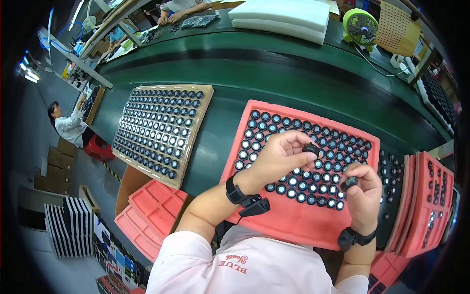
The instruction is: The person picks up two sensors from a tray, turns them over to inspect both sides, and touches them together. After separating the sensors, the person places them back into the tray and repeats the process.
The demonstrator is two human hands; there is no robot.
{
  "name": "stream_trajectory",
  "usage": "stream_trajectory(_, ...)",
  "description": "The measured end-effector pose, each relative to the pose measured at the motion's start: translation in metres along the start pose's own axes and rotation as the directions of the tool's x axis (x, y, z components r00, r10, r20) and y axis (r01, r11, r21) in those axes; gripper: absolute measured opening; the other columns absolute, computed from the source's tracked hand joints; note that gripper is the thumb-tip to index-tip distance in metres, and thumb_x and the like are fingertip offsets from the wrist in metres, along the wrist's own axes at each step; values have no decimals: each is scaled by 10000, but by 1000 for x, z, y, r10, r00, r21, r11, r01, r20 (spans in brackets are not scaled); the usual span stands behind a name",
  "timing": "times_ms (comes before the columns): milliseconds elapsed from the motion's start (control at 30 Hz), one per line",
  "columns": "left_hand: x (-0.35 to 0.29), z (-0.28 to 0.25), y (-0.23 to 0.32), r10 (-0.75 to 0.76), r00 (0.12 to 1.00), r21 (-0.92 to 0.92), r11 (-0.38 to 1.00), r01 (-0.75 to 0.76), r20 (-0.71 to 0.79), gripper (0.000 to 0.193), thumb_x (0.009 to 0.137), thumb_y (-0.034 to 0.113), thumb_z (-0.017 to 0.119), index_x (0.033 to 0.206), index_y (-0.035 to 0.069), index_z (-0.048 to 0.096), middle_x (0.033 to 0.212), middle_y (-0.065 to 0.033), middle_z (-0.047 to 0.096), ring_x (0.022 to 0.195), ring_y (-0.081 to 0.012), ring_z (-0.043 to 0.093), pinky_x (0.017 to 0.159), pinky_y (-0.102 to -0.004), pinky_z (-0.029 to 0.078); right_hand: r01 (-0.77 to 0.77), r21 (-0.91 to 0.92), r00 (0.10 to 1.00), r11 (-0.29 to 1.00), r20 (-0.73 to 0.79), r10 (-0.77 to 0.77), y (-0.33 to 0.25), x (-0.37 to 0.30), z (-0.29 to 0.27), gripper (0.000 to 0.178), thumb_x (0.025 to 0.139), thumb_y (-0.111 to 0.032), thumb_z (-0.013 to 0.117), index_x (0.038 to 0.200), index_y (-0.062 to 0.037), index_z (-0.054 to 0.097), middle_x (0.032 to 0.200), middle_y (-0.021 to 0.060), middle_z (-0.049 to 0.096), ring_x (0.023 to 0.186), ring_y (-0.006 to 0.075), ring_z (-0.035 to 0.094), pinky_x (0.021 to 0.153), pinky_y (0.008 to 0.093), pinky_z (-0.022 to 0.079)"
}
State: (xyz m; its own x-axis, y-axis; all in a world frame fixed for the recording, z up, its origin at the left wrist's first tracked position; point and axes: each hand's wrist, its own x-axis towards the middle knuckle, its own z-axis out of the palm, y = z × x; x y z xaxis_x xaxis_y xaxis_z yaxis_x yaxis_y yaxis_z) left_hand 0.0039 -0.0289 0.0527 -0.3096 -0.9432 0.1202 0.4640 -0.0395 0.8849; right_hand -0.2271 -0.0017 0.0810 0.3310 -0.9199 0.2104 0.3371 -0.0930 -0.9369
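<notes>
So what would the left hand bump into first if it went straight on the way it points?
Probably the round black pieces toward the far side of the pink tray, though how high the left hand is above them is unclear.

Round black part [309, 148] partly hidden by left fingers [302, 159], far co-worker [179, 6] cut off at upper edge

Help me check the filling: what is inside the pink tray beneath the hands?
Rows of round black parts, many pale-topped, sit in the tray. The left hand and right hand block some of it; what lies behind them or under the parts is hidden.
</notes>
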Motion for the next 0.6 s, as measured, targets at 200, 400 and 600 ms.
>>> stream_trajectory(200,-19,0,-17,25,1000,26,999,-24,-12,203,859,-55,639,1054,-36,587,995,-113,650,891,-157,663,740,-272,567,45,-68,994,997,-96,-51,36,-6,4,294,803,-1,721,1059,28,578,989,89,563,856,149,597,749,249,517)
stream_trajectory(400,-29,-3,-34,88,996,166,982,-89,13,250,837,-101,633,1074,-37,586,1031,-138,655,960,-197,658,826,-311,558,151,-389,987,909,7,-161,69,-9,-8,300,757,137,656,1021,20,577,1052,101,547,898,175,586,800,280,520)
stream_trajectory(600,-28,-8,-42,113,990,402,905,-137,83,266,814,-136,618,1063,-47,600,1070,-181,651,1039,-247,638,881,-337,540,143,-520,988,842,29,-149,65,-8,-9,290,750,108,687,1016,18,616,1024,121,578,907,196,588,788,281,501)
